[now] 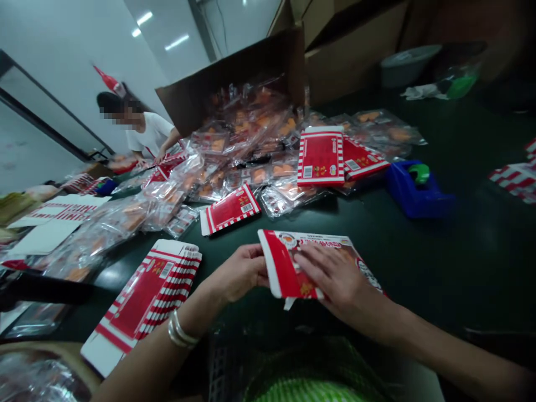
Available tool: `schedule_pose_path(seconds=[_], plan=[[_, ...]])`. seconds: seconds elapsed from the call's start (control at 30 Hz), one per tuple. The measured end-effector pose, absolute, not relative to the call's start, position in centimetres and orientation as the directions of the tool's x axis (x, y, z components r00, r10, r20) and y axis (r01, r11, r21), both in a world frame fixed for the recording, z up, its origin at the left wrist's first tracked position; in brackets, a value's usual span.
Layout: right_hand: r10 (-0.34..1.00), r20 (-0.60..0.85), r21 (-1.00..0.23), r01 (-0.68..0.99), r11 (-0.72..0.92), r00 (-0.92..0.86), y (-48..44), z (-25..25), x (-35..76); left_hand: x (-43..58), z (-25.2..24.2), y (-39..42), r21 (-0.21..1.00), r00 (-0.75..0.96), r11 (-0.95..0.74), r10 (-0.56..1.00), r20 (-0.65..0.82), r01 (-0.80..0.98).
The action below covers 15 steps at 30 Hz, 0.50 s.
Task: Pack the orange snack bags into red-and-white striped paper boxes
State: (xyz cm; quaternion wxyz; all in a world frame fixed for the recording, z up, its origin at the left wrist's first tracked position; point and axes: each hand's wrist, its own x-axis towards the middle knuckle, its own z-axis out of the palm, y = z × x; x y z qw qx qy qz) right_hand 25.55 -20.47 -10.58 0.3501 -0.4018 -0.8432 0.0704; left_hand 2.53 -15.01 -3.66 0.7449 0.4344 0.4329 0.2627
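Note:
A red and white carton (pixel 288 262) lies on the dark table right in front of me. My left hand (pixel 240 273) pinches its white left edge with closed fingers. On top of the carton rests my right hand (pixel 333 276), fingers spread and pressing it down. A silver bracelet is on my left wrist. A stack of flat red-striped cartons (pixel 154 290) lies just left of my left arm.
Several clear snack packets (pixel 234 162) spill from a tipped cardboard box (pixel 234 84). Finished red boxes (pixel 320 156) and another (pixel 230 209) lie mid-table. A blue tape dispenser (pixel 414 187) stands at right. Another person (pixel 146 134) works at the far left.

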Motion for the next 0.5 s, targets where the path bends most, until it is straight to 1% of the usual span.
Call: schedule_pose_path(seconds=[0.03,0.07,0.1,0.13,0.17,0.2,0.23,0.27,0.3,0.37,0.43,0.5], plan=[[0.757,0.556,-0.512,0.577,0.637,-0.343,-20.4,-9.4,25.8,2.4,-2.3,-14.8,0.930,0.470,0.366,0.828,-0.307,-0.039],[0.823,0.516,-0.661,0.501,0.559,-0.238,-20.4,-8.2,26.1,2.2,-1.1,-14.7,0.974,0.418,0.214,0.893,-0.167,-0.067],[0.899,0.414,-0.816,0.380,0.435,-0.140,-20.4,-7.1,26.5,2.0,-0.3,-14.8,0.994,0.344,0.057,0.939,-0.020,-0.098],[0.960,0.269,-0.936,0.213,0.279,-0.078,-20.5,-6.1,26.9,1.9,0.0,-15.1,0.990,0.282,-0.064,0.954,0.098,-0.127],[0.991,0.114,-0.993,0.020,0.116,-0.072,-20.7,-5.5,27.1,2.0,-0.4,-15.5,0.980,0.256,-0.120,0.954,0.159,-0.160],[0.994,-0.017,-0.986,-0.161,-0.035,-0.109,-20.9,-5.4,27.2,2.2,-1.4,-15.9,0.974,0.272,-0.103,0.949,0.158,-0.204],[0.981,-0.110,-0.941,-0.302,-0.154,-0.157,-21.2,-5.7,27.2,2.6,-2.9,-16.3,0.968,0.323,-0.026,0.940,0.109,-0.251],[0.971,-0.167,-0.891,-0.395,-0.224,-0.173,-21.5,-6.3,27.1,3.2,-4.7,-16.8,0.951,0.372,0.074,0.927,0.045,-0.299],[0.969,-0.201,-0.860,-0.446,-0.246,-0.146,-21.8,-7.2,26.9,3.8,-6.6,-17.2,0.926,0.386,0.152,0.922,-0.007,-0.347],[0.974,-0.225,-0.872,-0.440,-0.213,-0.026,-22.4,-9.2,26.5,4.8,-9.9,-18.1,0.882,0.350,0.219,0.934,-0.067,-0.416],[0.976,-0.209,-0.926,-0.334,-0.178,0.059,-23.0,-10.7,26.4,5.2,-12.0,-18.7,0.889,0.328,0.208,0.942,-0.070,-0.407],[0.978,-0.204,-0.955,-0.230,-0.188,0.049,-23.3,-11.5,26.6,4.9,-12.8,-19.0,0.927,0.363,0.177,0.930,-0.048,-0.331]])
